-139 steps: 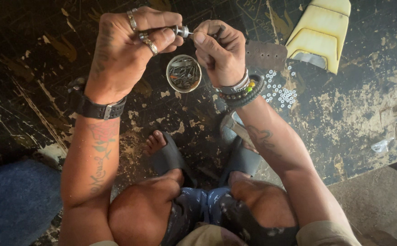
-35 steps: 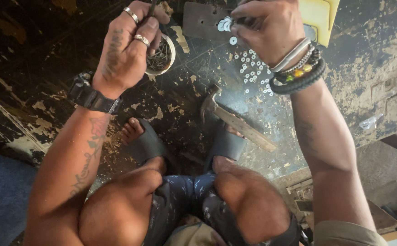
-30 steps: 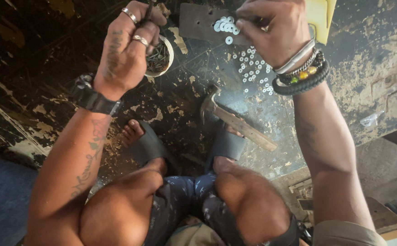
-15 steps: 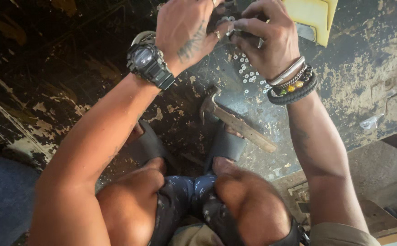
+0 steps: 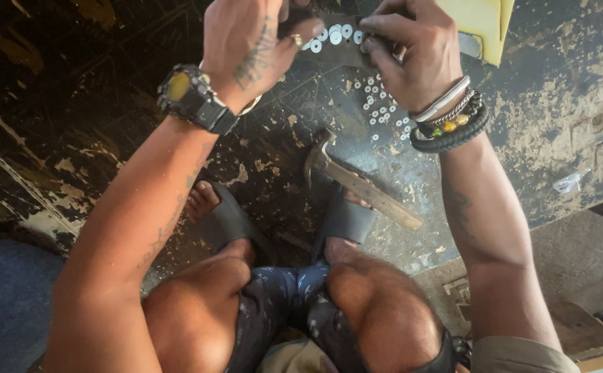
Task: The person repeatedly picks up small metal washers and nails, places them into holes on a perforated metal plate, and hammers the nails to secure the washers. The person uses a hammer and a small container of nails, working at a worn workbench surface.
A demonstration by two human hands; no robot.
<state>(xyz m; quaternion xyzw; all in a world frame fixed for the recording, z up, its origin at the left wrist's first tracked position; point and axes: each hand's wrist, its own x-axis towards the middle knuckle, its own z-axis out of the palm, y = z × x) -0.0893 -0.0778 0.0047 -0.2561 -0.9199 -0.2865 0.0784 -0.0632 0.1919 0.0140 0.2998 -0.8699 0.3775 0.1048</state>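
Observation:
My left hand (image 5: 249,45) and my right hand (image 5: 415,52) meet at the top of the head view. Between them is a dark flat metal plate (image 5: 343,52) with a few small white washers (image 5: 336,34) lying on it. My left fingers pinch the plate's left end and my right fingers grip its right end. More white washers (image 5: 384,110) lie scattered on the floor just below the plate. A sliver of a round tin's rim (image 5: 251,105) shows under my left wrist; the rest of the tin is hidden.
A claw hammer (image 5: 356,183) with a wooden handle lies on the stained dark floor in front of my sandalled feet (image 5: 343,217). A yellow plastic object (image 5: 481,21) sits at the top right. My knees fill the bottom, and a step edge runs at the lower right.
My left hand has swung right from the round tin and turned its back to the camera. It now meets my right hand at the plate with the washers.

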